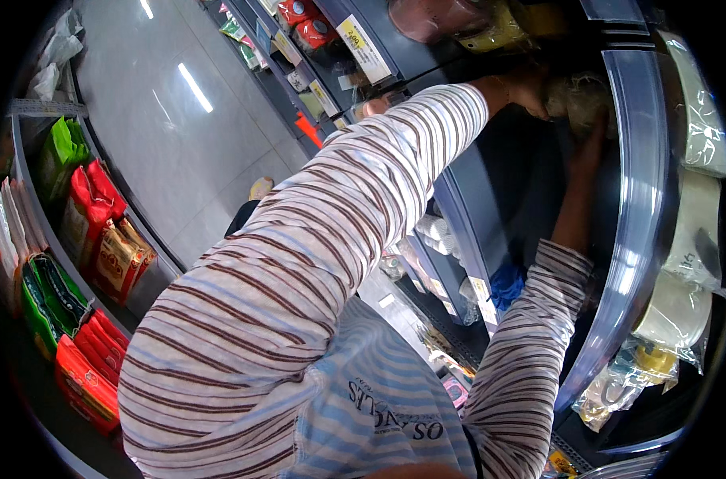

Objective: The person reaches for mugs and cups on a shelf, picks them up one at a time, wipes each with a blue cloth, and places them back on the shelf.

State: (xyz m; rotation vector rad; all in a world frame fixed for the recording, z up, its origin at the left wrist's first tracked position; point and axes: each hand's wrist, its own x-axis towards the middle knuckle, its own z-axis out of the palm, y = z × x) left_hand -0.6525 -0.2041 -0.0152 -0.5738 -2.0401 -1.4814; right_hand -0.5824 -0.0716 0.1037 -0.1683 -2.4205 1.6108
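Deep in a dark shelf compartment, a clear-wrapped package [581,105] with dim, brownish contents lies between my two hands. My left hand [521,93] reaches in from the left, its fingers on the package's near side. From below comes my right hand [590,143], dark and blurred, with its fingers against the package's lower side. Shadow hides most fingertips and the exact grip. Both arms wear striped sleeves. Above my left hand sit a yellow plastic-wrapped item [497,30] and a reddish-brown one [429,18].
A clear-edged shelf [638,179] curves along the right, with plastic-wrapped goods [677,305] beyond it. A blue bundle [508,286] lies near my right sleeve. Price labels [364,49] line the shelf edges. Across the grey floor [177,108], another shelf holds red packets [88,377].
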